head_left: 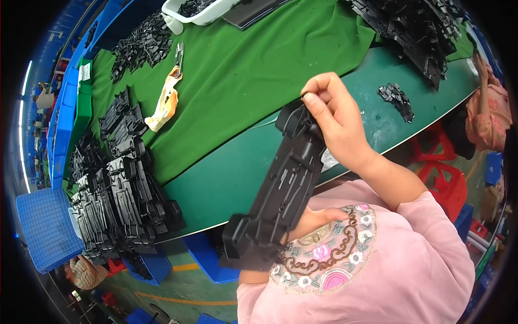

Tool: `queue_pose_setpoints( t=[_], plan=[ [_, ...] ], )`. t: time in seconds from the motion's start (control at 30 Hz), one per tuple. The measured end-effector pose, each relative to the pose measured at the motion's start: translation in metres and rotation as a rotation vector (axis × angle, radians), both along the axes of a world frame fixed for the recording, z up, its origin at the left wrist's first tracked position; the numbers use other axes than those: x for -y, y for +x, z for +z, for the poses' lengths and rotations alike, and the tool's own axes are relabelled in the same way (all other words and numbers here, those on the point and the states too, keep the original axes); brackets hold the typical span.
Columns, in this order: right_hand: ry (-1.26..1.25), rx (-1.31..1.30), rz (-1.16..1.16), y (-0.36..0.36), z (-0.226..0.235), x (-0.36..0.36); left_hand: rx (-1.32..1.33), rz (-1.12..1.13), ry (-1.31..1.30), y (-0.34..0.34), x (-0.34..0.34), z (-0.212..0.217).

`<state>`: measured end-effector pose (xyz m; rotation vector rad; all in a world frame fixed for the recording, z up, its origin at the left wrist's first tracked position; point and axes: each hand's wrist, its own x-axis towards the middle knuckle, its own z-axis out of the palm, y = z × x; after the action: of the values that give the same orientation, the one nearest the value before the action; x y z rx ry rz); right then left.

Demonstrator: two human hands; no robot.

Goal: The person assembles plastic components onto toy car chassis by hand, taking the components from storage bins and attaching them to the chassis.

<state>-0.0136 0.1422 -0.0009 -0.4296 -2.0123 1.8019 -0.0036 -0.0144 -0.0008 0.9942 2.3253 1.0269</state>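
Green table (243, 75), black chassis (280, 189) between both hands

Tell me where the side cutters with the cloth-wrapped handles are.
In the head view, the side cutters lie on the green cloth, upper left, between two heaps of black plastic parts.

Bright, perhaps overhead light; warped edges

Head-worn fisheye looks steeply down, close over the green table (243, 75).
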Motion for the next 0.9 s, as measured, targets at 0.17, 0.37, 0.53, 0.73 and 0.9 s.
queue_pose_setpoints(
  t=[0.17,0.37,0.53,0.73,0.9],
  plan=[
    [-0.035,-0.040,0.032,0.004,-0.003,-0.002,0.580,0.420,0.786,-0.003,-0.005,-0.014],
    [-0.460,0.060,0.205,0.016,-0.009,-0.029,0.866,0.512,0.965,-0.008,0.009,-0.012],
    [-0.414,0.096,0.220,0.032,-0.010,-0.035,0.899,0.538,0.960,-0.005,0.006,-0.010],
    [-0.323,0.162,0.231,0.047,-0.007,-0.043,0.856,0.562,0.931,-0.005,0.009,-0.015],
    [0.123,0.218,0.240,0.058,-0.009,-0.044,0.849,0.633,0.878,-0.002,0.008,-0.015]
  ],
)
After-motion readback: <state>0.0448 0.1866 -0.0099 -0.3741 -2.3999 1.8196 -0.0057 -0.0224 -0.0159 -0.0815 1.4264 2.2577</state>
